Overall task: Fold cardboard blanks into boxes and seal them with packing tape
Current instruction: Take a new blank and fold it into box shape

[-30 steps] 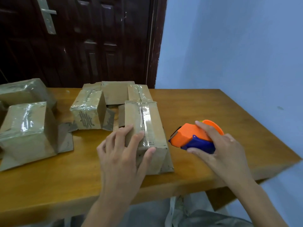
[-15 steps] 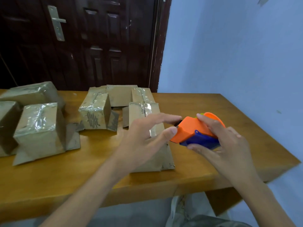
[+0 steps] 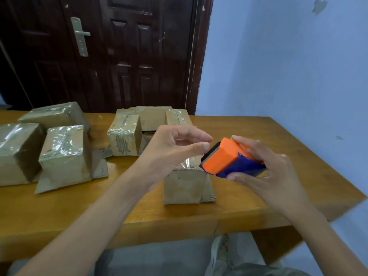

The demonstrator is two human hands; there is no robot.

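We are working over the nearest box, lying lower centre on the table, long axis running away from us. Our right hand is gripping the tape dispenser, its cutter pointing upper left. Our left hand, holding nothing, is poising its thumb and forefinger beside the cutter; we should be pinching the tape end squarely, clear of the teeth.

A wooden table is carrying several cardboard boxes. A taped box is standing near its front edge, toward 5 o'clock. Another taped box is sitting at about 12 o'clock, with flat cardboard pieces lying just behind it. Three tape-wrapped boxes are clustering at 9 o'clock.
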